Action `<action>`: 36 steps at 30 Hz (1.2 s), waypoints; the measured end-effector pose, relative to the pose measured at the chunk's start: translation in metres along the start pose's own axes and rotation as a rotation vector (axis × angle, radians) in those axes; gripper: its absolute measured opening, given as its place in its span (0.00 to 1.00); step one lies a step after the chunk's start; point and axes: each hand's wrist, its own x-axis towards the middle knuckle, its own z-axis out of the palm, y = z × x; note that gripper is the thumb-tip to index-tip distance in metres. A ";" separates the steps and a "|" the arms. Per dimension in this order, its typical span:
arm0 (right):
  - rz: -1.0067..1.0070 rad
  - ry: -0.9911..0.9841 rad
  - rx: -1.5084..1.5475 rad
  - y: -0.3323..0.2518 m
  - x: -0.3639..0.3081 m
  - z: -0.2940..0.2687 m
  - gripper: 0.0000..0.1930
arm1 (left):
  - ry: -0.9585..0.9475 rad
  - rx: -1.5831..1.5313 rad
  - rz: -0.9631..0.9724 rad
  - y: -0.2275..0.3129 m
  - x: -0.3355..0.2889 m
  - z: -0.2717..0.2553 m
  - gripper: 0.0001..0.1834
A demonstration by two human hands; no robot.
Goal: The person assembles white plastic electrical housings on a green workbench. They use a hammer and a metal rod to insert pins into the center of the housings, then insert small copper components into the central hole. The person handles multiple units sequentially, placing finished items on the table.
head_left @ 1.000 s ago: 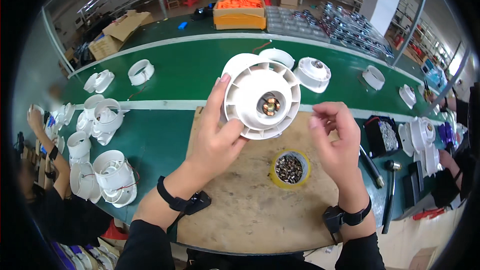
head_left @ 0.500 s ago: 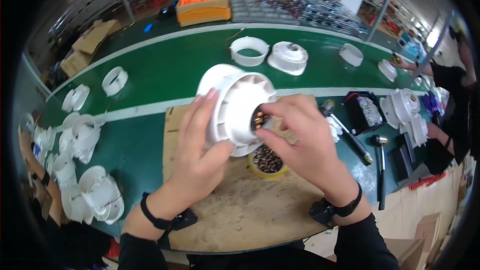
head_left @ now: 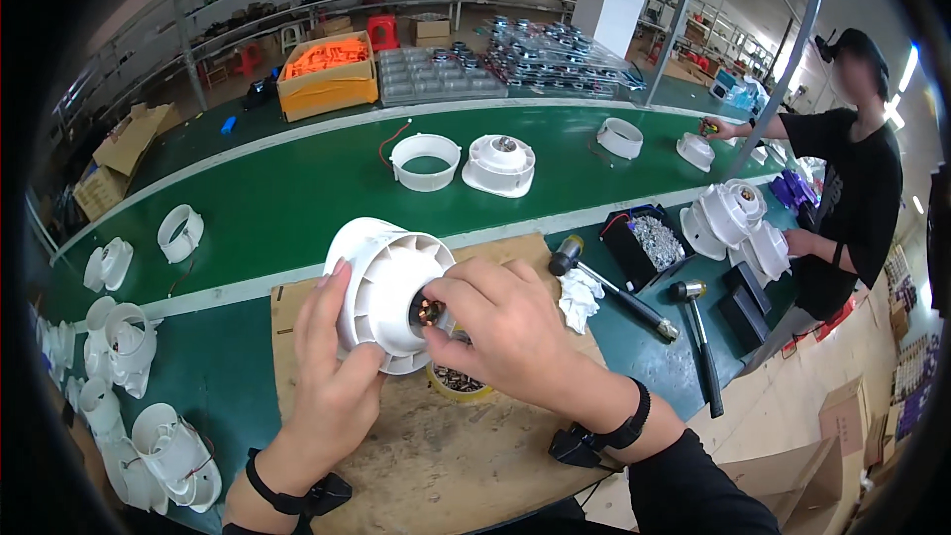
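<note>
My left hand is closed round the side of a white plastic fan housing with radial fins, holding it tilted above a brown board. At its centre sits a small dark round part with copper-coloured pieces. The fingers and thumb of my right hand are pinched on this part's right side and partly hide it. Below the right hand is a yellow-rimmed tub of small metal pieces, mostly covered by the hand and housing.
Two rubber-headed hammers, a black bin of silvery bits and a crumpled white cloth lie to the right. White housings crowd the left. Rings and housings stand on the green belt. A co-worker stands at the right.
The view has tilted up and turned right, showing more of the shelves and the co-worker. Both hands stay on the housing, the right still pinching at its centre.
</note>
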 end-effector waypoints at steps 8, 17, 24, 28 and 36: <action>0.021 -0.015 -0.032 -0.003 0.002 0.001 0.16 | -0.056 -0.085 -0.058 0.004 0.001 -0.008 0.11; 0.105 -0.089 0.035 0.000 0.006 -0.011 0.15 | -0.072 -0.198 -0.177 -0.010 -0.007 0.000 0.18; 0.225 0.026 0.232 0.010 0.011 -0.008 0.08 | -0.015 -0.264 -0.398 -0.029 -0.014 0.009 0.22; 0.368 0.003 0.247 0.031 0.011 0.005 0.05 | 0.118 -0.252 -0.423 -0.072 -0.011 0.020 0.23; 0.693 -0.228 0.303 0.118 -0.046 0.081 0.10 | 0.174 -0.105 -0.790 -0.210 -0.011 0.062 0.18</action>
